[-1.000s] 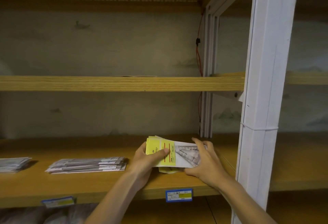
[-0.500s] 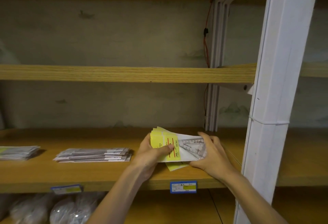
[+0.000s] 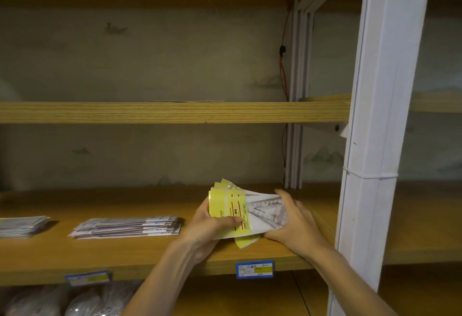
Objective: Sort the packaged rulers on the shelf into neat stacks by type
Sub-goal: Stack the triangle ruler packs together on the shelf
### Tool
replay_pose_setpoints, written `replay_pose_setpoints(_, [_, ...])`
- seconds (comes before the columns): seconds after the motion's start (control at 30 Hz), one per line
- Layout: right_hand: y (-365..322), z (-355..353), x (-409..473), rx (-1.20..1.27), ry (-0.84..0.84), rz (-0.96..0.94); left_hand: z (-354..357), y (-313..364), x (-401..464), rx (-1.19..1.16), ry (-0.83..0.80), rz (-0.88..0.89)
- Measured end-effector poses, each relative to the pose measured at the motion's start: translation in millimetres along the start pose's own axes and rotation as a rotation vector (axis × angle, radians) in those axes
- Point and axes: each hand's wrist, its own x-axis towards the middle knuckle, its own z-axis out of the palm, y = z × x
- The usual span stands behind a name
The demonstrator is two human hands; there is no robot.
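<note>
Both hands hold a fanned bundle of packaged triangle rulers (image 3: pixel 260 213) with yellow header cards, just above the wooden shelf (image 3: pixel 125 250). My left hand (image 3: pixel 210 228) grips the yellow end, thumb across the top pack. My right hand (image 3: pixel 295 220) curls round the clear end where the set squares show. A flat stack of grey-white packaged rulers (image 3: pixel 127 227) lies on the shelf to the left. Another stack (image 3: pixel 21 225) sits at the far left edge, partly cut off.
A white upright post (image 3: pixel 367 165) stands close to my right forearm. An upper wooden shelf (image 3: pixel 150 112) runs above. Blue price tags (image 3: pixel 254 269) hang on the shelf's front edge. Plastic-wrapped goods (image 3: pixel 75 300) lie below. A red cable (image 3: pixel 283 70) runs down the back corner.
The bundle has lifted slightly and fanned out more at the yellow end. The view has shifted a little; the stacks on the shelf have not moved.
</note>
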Motion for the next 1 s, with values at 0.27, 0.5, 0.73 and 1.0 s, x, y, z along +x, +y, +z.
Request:
replay_pose_setpoints(0.27, [-5.7, -2.0, -3.0, -0.002, 0.042, -0.048, 3.2, 1.0, -2.4, -0.059, 0.05, 0.055])
replay_pose_setpoints(0.5, [-9.5, -5.8, -9.3, 0.144, -0.018, -0.105, -1.2, 5.5, 3.7, 0.09, 0.076, 0.132])
replay_pose_setpoints(0.73, [-15.4, -7.4, -10.0, 0.336, 0.033, -0.035, -16.8, 8.7, 3.3, 0.334, -0.077, 0.179])
replay_pose_setpoints(1.0, [-14.1, -9.4, -9.1, 0.369, 0.036, 0.002, -17.6, 10.5, -2.3, 0.335, -0.09, 0.214])
